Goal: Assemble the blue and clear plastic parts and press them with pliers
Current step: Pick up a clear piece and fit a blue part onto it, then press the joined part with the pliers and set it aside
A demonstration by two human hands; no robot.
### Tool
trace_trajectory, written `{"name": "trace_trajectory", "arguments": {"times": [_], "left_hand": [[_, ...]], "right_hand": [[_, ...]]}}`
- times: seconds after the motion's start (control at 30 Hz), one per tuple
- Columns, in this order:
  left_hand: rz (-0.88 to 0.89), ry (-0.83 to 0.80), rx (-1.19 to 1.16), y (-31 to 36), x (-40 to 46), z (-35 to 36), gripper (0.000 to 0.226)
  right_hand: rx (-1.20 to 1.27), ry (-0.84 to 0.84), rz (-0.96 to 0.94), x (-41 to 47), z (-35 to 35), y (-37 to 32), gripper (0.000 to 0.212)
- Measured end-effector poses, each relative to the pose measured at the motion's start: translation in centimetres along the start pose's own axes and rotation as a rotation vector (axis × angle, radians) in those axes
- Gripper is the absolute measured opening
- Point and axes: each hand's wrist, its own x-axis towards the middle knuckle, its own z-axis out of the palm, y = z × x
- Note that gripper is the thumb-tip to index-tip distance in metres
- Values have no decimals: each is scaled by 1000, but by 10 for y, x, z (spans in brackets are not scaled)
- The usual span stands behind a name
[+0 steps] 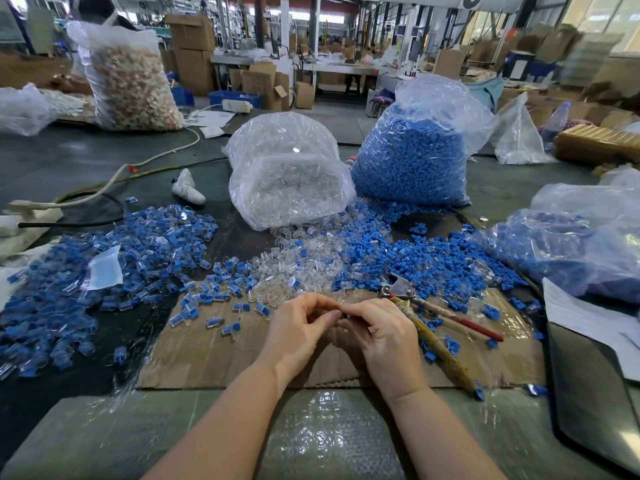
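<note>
Your left hand (300,323) and right hand (375,329) pinch a small, mostly hidden part (343,315) together in a closed grip, while the pliers (408,296) lie just beside your right, handles toward you.

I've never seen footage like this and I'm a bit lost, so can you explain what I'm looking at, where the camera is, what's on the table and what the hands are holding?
There is no machine here. One camera sits on a person's head, looking forward and down at their own bare arms.

The left hand and right hand meet over a sheet of cardboard. Their fingers pinch something small between them; only a hint of blue shows, so I cannot say exactly what it is.

Around them lie loose blue parts, clear parts, and a pile of joined blue and clear pieces on the left. Behind stand a bag of clear parts and a bag of blue parts. The pliers lie unused beside the right hand.
</note>
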Motion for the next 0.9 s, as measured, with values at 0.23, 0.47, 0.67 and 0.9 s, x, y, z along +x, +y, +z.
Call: {"name": "trace_trajectory", "arguments": {"times": [0.23,0.47,0.67,0.9], "left_hand": [[2,22,28,-1,-1,1,12],[-5,71,47,-6,1,2,9],[-4,117,66,-7,5,2,7],[-64,138,-11,-3,9,2,9]], "right_hand": [[-25,-43,-4,-1,1,-2,34],[-279,10,111,-1,-3,-3,32],[-853,-327,736,10,-39,13,67],[-911,-507,776,14,-61,19,61]]}}
